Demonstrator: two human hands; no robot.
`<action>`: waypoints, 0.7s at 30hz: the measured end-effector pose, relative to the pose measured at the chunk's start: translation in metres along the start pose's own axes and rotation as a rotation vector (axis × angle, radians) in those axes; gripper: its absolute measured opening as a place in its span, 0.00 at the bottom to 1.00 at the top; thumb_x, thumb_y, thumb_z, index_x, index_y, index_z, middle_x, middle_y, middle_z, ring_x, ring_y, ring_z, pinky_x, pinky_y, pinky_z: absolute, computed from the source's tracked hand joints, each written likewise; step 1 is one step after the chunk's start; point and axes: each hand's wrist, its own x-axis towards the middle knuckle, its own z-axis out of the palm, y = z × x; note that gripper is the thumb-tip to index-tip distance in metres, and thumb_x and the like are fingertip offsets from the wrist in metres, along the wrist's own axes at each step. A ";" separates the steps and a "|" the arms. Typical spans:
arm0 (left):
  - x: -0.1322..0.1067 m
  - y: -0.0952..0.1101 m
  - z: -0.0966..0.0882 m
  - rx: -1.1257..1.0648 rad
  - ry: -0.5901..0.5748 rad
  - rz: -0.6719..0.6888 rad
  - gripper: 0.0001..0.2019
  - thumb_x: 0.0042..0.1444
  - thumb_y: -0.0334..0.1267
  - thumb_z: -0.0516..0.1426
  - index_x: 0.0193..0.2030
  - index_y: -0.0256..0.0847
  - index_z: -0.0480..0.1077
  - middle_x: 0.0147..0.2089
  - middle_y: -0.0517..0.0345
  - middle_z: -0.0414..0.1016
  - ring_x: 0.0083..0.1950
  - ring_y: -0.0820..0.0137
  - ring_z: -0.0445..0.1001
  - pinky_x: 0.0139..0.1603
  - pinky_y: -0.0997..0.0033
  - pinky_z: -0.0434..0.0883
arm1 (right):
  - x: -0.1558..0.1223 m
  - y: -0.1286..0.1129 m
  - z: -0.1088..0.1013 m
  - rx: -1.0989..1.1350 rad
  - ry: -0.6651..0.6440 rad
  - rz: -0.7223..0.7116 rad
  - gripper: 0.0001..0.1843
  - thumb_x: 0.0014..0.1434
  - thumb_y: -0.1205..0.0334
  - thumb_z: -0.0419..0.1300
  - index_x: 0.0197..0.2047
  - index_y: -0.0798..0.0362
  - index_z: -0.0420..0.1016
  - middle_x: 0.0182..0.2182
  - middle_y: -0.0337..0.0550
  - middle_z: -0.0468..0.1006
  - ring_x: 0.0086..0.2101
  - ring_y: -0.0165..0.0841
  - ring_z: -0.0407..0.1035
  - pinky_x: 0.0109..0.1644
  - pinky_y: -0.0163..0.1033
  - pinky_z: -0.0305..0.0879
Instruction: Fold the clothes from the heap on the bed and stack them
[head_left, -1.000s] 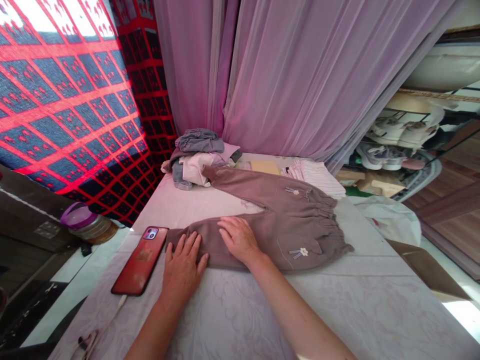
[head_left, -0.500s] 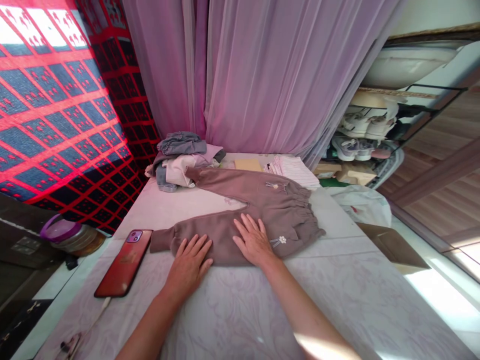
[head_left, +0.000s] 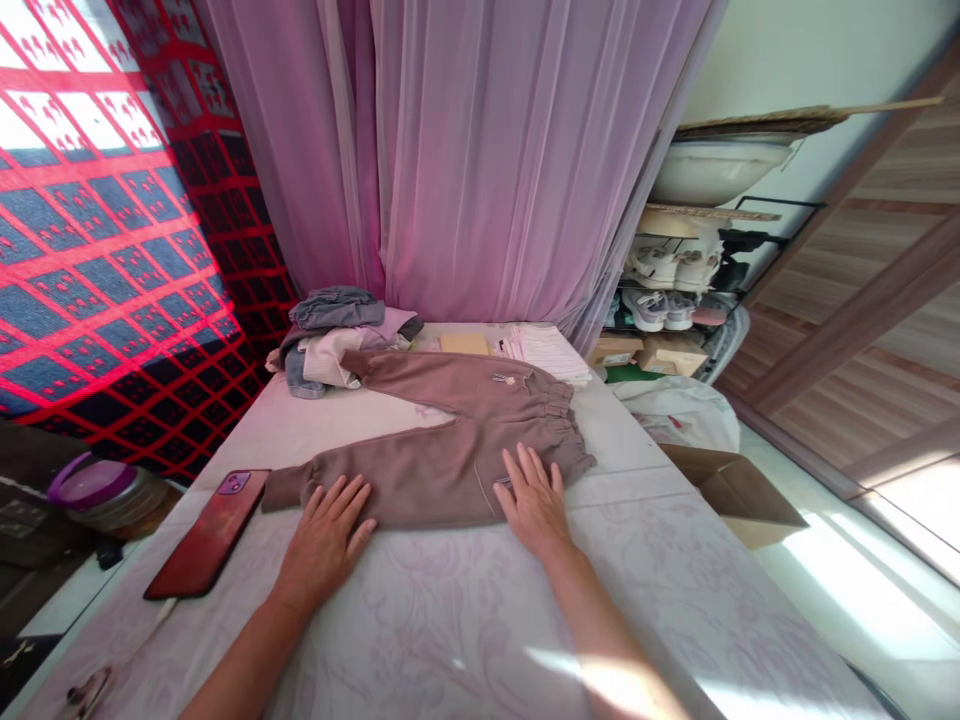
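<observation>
Brown trousers [head_left: 420, 470] with an elastic waist lie spread flat on the table, waistband to the right and cuffs to the left. My left hand [head_left: 326, 535] rests flat on the near leg close to its cuff, fingers stretched out. Near the waist, my right hand [head_left: 535, 500] lies flat with spread fingers, partly covering the near pocket trim. A small white flower trim [head_left: 510, 380] shows on the far pocket. Left of the near cuff lies a red phone [head_left: 206, 540] with a cable plugged in.
At the back left is a pile of clothes [head_left: 337, 320]; striped folded cloth [head_left: 551, 350] lies at the back right. The patterned tablecloth [head_left: 420, 620] covers the table. Beyond its right edge stand a cardboard box [head_left: 735, 485] and a shoe rack [head_left: 675, 290].
My right hand has slid right along the trousers towards the waist, now over the near flower trim. My left hand stays near the cuff. The view has shifted somewhat.
</observation>
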 end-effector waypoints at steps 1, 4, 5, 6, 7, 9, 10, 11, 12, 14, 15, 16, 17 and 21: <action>-0.001 0.000 0.001 0.005 0.010 -0.029 0.27 0.63 0.53 0.44 0.63 0.43 0.65 0.65 0.50 0.65 0.67 0.54 0.60 0.66 0.46 0.55 | 0.000 0.006 0.001 -0.011 -0.024 0.064 0.30 0.66 0.50 0.42 0.69 0.49 0.53 0.68 0.48 0.51 0.66 0.41 0.44 0.66 0.59 0.35; -0.002 0.002 0.003 0.015 0.021 -0.103 0.28 0.63 0.54 0.43 0.62 0.41 0.65 0.64 0.48 0.66 0.66 0.53 0.62 0.64 0.45 0.58 | 0.001 0.023 0.004 -0.027 -0.096 0.169 0.32 0.67 0.48 0.39 0.69 0.53 0.52 0.68 0.49 0.52 0.66 0.40 0.44 0.67 0.57 0.35; -0.002 0.002 0.003 0.016 0.019 -0.117 0.28 0.63 0.54 0.43 0.62 0.41 0.65 0.64 0.47 0.66 0.66 0.53 0.62 0.64 0.45 0.59 | 0.001 0.026 0.006 -0.027 -0.096 0.177 0.32 0.66 0.48 0.39 0.69 0.53 0.52 0.68 0.49 0.52 0.66 0.40 0.44 0.67 0.56 0.35; -0.001 0.002 0.004 0.017 0.014 -0.126 0.28 0.63 0.55 0.43 0.62 0.41 0.65 0.64 0.47 0.66 0.66 0.53 0.62 0.64 0.46 0.59 | 0.001 0.027 0.007 -0.025 -0.087 0.181 0.32 0.66 0.47 0.39 0.69 0.53 0.52 0.68 0.49 0.52 0.66 0.40 0.44 0.67 0.56 0.35; -0.001 0.002 0.004 0.016 0.008 -0.131 0.28 0.63 0.55 0.43 0.62 0.41 0.66 0.64 0.48 0.66 0.66 0.53 0.62 0.64 0.46 0.58 | 0.001 0.028 0.009 -0.022 -0.076 0.182 0.32 0.66 0.48 0.39 0.69 0.53 0.53 0.68 0.49 0.52 0.66 0.40 0.45 0.67 0.56 0.35; 0.000 0.002 0.003 0.013 -0.003 -0.135 0.28 0.63 0.54 0.44 0.62 0.41 0.66 0.64 0.48 0.66 0.66 0.54 0.62 0.64 0.47 0.58 | 0.001 0.027 0.011 -0.014 -0.043 0.173 0.32 0.66 0.48 0.39 0.68 0.54 0.55 0.67 0.49 0.54 0.65 0.42 0.46 0.67 0.56 0.35; 0.000 0.002 0.002 0.012 -0.008 -0.139 0.28 0.63 0.54 0.44 0.62 0.42 0.66 0.64 0.49 0.66 0.66 0.54 0.62 0.65 0.47 0.58 | 0.001 0.026 0.012 -0.009 -0.022 0.166 0.32 0.66 0.48 0.40 0.68 0.54 0.56 0.67 0.50 0.55 0.65 0.42 0.47 0.67 0.57 0.36; 0.000 0.002 0.001 0.011 -0.015 -0.146 0.27 0.63 0.53 0.44 0.62 0.42 0.66 0.65 0.49 0.65 0.66 0.54 0.62 0.65 0.47 0.58 | 0.000 0.025 0.012 -0.003 -0.002 0.158 0.32 0.66 0.49 0.40 0.67 0.55 0.57 0.66 0.51 0.56 0.65 0.43 0.48 0.67 0.57 0.36; 0.001 0.002 0.000 0.010 -0.023 -0.154 0.27 0.63 0.53 0.44 0.62 0.42 0.66 0.65 0.50 0.65 0.66 0.55 0.61 0.65 0.47 0.58 | 0.000 0.024 0.012 0.004 0.015 0.151 0.32 0.66 0.49 0.40 0.67 0.55 0.57 0.66 0.52 0.57 0.65 0.44 0.48 0.66 0.57 0.37; 0.001 0.003 -0.001 0.009 -0.037 -0.170 0.27 0.63 0.52 0.44 0.62 0.41 0.65 0.65 0.50 0.65 0.66 0.55 0.61 0.65 0.47 0.58 | -0.002 0.024 0.011 0.021 0.037 0.140 0.31 0.66 0.49 0.41 0.66 0.56 0.59 0.65 0.53 0.58 0.64 0.45 0.50 0.66 0.58 0.38; 0.002 0.003 -0.002 0.008 -0.040 -0.175 0.27 0.63 0.52 0.44 0.62 0.42 0.65 0.65 0.50 0.65 0.66 0.55 0.61 0.65 0.47 0.57 | -0.002 0.024 0.010 0.030 0.045 0.134 0.31 0.66 0.49 0.41 0.66 0.56 0.59 0.65 0.54 0.58 0.64 0.46 0.50 0.66 0.58 0.39; 0.002 0.003 -0.002 0.007 -0.038 -0.177 0.26 0.63 0.52 0.44 0.62 0.42 0.65 0.65 0.50 0.65 0.66 0.56 0.62 0.65 0.48 0.57 | -0.003 0.024 0.009 0.039 0.055 0.125 0.31 0.66 0.50 0.41 0.66 0.57 0.60 0.65 0.54 0.59 0.63 0.46 0.51 0.65 0.58 0.39; 0.002 0.002 -0.002 0.006 -0.034 -0.179 0.26 0.63 0.52 0.44 0.61 0.42 0.66 0.64 0.50 0.66 0.65 0.56 0.62 0.65 0.48 0.58 | -0.004 0.025 0.009 0.049 0.068 0.114 0.31 0.66 0.50 0.41 0.65 0.57 0.61 0.65 0.55 0.59 0.63 0.47 0.51 0.65 0.59 0.40; 0.002 0.000 0.000 0.011 -0.027 -0.187 0.26 0.64 0.53 0.42 0.61 0.44 0.66 0.63 0.51 0.67 0.65 0.57 0.63 0.65 0.50 0.59 | -0.005 0.025 0.009 0.075 0.092 0.087 0.31 0.65 0.50 0.41 0.65 0.57 0.61 0.64 0.57 0.60 0.63 0.49 0.52 0.65 0.60 0.40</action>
